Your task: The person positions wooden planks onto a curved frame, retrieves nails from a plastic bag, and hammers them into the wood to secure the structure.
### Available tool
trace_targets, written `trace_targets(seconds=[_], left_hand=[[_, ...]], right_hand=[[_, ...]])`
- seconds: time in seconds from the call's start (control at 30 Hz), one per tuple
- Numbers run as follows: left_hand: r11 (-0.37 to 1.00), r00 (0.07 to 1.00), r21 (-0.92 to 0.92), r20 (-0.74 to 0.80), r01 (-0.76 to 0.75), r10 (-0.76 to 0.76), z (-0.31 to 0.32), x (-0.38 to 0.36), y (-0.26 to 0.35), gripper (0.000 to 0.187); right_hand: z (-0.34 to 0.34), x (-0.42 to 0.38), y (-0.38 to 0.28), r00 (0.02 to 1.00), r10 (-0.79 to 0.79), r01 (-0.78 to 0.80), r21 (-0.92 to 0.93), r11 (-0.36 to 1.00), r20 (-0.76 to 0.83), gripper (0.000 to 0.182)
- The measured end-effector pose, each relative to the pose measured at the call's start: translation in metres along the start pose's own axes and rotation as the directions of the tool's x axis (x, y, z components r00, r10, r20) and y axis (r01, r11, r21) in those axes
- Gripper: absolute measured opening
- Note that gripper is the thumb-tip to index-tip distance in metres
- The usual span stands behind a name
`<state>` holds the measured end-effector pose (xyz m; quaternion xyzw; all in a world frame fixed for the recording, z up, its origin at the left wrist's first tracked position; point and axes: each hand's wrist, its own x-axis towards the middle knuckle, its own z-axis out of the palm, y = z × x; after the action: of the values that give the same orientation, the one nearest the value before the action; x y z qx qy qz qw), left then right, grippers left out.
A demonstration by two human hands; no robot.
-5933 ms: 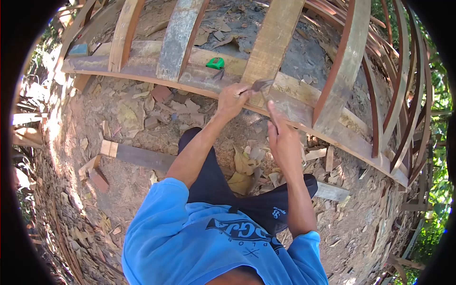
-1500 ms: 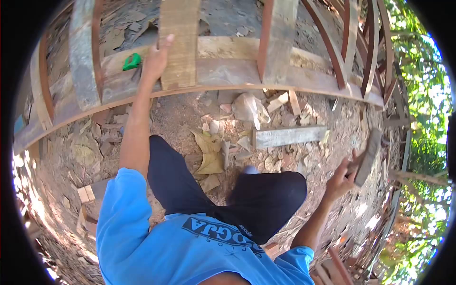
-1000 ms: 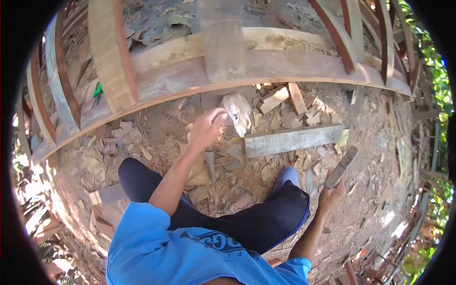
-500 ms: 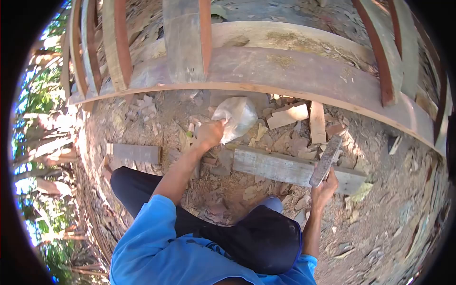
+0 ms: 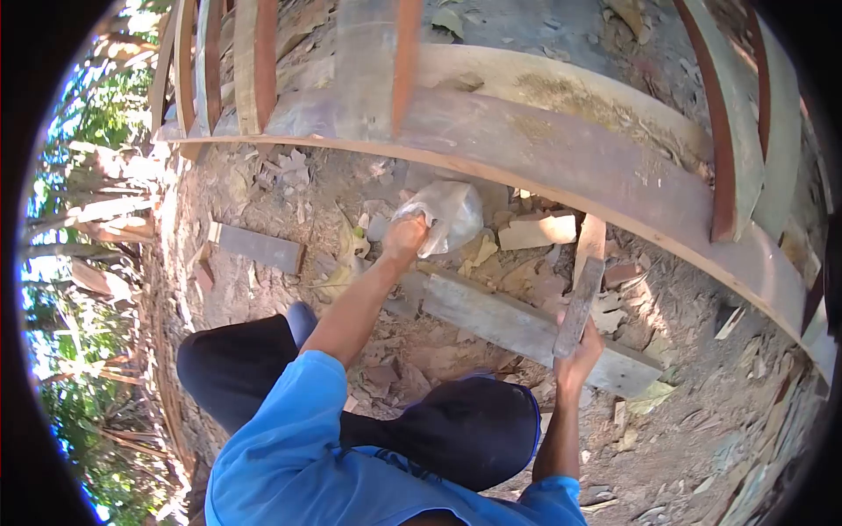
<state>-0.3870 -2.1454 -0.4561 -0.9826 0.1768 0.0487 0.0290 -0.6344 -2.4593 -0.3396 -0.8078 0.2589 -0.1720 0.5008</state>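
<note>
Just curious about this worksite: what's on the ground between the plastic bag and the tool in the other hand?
In the head view, pale wood offcuts lie between the plastic bag and the tool.

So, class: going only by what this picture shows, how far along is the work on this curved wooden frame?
Done: several ribs stand on the curved beam, and offcuts litter the ground. In hand: the left hand grips a clear plastic bag lying on the ground, while the right hand holds a flat wooden tool. Left: open gaps show between the ribs; no planking covers them.
</note>
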Motion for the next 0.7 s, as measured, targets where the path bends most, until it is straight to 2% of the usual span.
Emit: trace_targets(seconds=[0.03, 0.13, 0.17, 0.27, 0.33, 0.37, 0.43, 0.47, 0.53, 0.57, 0.6, 0.63, 0.7], left_hand=[[0.999, 0.999, 0.004, -0.035, 0.041, -0.041, 0.006, 0.006, 0.001, 0.017], [0.963, 0.99, -0.232, 0.014, 0.141, -0.141, -0.012, 0.008, 0.009, 0.023], [0.97, 0.992, -0.217, -0.038, 0.111, -0.122, -0.013, 0.007, 0.008, 0.02], [0.982, 0.98, -0.186, -0.188, 0.025, -0.06, 0.023, 0.014, 0.003, 0.015], [0.982, 0.959, -0.187, -0.28, -0.015, -0.039, 0.044, 0.013, -0.005, 0.014], [0.983, 0.963, -0.181, -0.269, -0.032, -0.019, 0.046, 0.01, -0.005, 0.014], [0.988, 0.999, -0.153, -0.045, -0.019, 0.012, 0.037, 0.002, -0.008, 0.016], [0.991, 0.998, -0.132, 0.049, -0.025, 0.032, 0.03, 0.007, -0.01, 0.017], [0.956, 0.997, -0.285, 0.044, 0.067, -0.057, 0.058, 0.016, -0.015, 0.016], [0.92, 0.977, -0.379, -0.214, -0.099, 0.016, 0.071, 0.012, -0.021, 0.018], [0.902, 0.971, -0.408, -0.233, -0.141, 0.046, 0.073, 0.01, -0.023, 0.018], [0.893, 0.979, -0.43, -0.199, -0.133, 0.05, 0.068, 0.013, -0.023, 0.019], [0.888, 0.992, -0.452, -0.125, -0.085, 0.031, 0.06, 0.019, -0.018, 0.02]], right_hand=[[-0.006, -0.005, 0.0, 1.0, -0.006, 0.007, -0.046, 0.999, 0.011, 0.026], [-0.015, -0.019, -0.013, 0.994, 0.101, -0.099, -0.042, 0.994, 0.042, 0.027], [-0.014, -0.025, -0.022, 0.998, 0.068, -0.067, -0.015, 0.998, 0.013, 0.028], [-0.008, -0.044, -0.037, 0.988, 0.151, -0.151, -0.037, 0.988, -0.011, 0.028], [0.007, -0.058, -0.036, 0.981, 0.164, -0.167, -0.021, 0.986, -0.106, 0.029], [0.014, -0.065, -0.035, 0.976, 0.173, -0.174, 0.01, 0.985, -0.128, 0.029], [0.025, -0.078, -0.043, 0.968, 0.161, -0.153, 0.057, 0.987, -0.193, 0.032], [0.026, -0.083, -0.048, 0.965, 0.199, -0.191, 0.06, 0.98, -0.17, 0.031], [0.033, -0.093, -0.056, 0.933, 0.343, -0.322, 0.17, 0.931, -0.111, 0.038], [0.037, -0.098, -0.049, 0.955, 0.276, -0.258, 0.152, 0.954, -0.107, 0.035], [0.038, -0.099, -0.057, 0.958, 0.275, -0.259, 0.167, 0.951, -0.083, 0.033], [0.046, -0.105, -0.025, 0.952, 0.302, -0.288, 0.202, 0.936, -0.041, 0.032], [0.058, -0.1, -0.045, 0.99, 0.102, -0.076, 0.229, 0.97, -0.101, 0.045]])
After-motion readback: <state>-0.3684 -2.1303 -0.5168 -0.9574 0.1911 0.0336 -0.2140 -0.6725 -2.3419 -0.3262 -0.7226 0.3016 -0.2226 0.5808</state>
